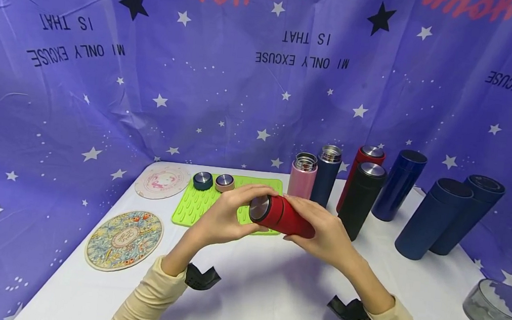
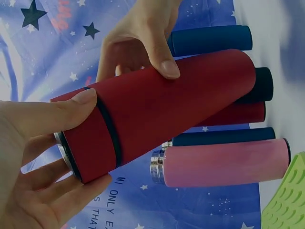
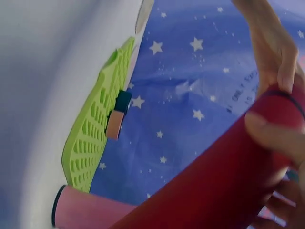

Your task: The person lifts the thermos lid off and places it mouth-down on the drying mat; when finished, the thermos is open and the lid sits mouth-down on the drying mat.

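Currently I am holding the red bottle tilted above the surface, left hand gripping its lid, right hand its body, fingers clamped on both.

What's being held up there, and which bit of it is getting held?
A red bottle: the left grip holds it by its lid, and the right grip by its body.

A person's left arm and right arm, in cream sleeves, reach forward and angle inward. The left hand and right hand are raised close together, each gripping, seen from the head with fingers curved over the top and thumb underneath.
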A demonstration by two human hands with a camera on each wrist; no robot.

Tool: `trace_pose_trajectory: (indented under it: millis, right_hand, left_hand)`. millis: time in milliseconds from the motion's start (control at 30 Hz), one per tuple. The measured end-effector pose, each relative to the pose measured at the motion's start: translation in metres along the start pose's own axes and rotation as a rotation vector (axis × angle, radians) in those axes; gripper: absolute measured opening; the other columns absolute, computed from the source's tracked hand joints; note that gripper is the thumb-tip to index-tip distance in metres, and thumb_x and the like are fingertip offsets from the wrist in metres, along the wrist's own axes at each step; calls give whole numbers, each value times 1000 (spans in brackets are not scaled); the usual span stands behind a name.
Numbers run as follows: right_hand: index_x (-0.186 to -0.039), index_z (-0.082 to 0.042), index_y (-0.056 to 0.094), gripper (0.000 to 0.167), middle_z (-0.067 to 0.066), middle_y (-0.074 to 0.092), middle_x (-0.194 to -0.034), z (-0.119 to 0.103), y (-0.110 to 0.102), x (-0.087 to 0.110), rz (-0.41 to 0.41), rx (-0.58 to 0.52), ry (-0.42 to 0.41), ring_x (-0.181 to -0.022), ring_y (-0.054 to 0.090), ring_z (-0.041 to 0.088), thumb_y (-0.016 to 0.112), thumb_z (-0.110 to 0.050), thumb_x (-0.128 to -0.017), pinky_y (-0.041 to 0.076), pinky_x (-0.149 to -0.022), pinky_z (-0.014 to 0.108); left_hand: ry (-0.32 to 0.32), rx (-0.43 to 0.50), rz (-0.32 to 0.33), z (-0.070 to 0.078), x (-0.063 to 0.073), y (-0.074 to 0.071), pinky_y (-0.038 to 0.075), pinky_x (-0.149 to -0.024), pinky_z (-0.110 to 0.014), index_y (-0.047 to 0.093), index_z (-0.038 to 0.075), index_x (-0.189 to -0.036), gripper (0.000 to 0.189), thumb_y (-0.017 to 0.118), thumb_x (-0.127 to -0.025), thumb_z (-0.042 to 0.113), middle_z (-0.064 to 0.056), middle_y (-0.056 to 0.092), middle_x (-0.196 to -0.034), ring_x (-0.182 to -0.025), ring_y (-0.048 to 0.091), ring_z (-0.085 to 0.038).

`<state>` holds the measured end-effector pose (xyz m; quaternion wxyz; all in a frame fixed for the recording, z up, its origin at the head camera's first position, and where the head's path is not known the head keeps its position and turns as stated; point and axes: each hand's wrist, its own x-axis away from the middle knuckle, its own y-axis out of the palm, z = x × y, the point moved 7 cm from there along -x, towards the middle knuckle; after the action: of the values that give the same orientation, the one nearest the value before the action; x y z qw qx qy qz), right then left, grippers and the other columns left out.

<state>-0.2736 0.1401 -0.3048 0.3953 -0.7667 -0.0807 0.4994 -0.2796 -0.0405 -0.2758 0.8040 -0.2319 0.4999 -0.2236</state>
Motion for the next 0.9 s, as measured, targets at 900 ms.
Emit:
trace_pose_trajectory:
  millis: [900]
  right_hand:
    - [-130, -14, 63, 74, 4, 65, -123, -7, -20, 1, 124, -62, -56, -110, 63, 24, 91, -23, -62, 52, -90, 26]
  left_hand:
    - [-16, 109, 114, 26, -6, -14, 58, -75, -33, 60, -7, -119, 63, 88, -62, -3, -18, 64, -115, -106, 63, -26]
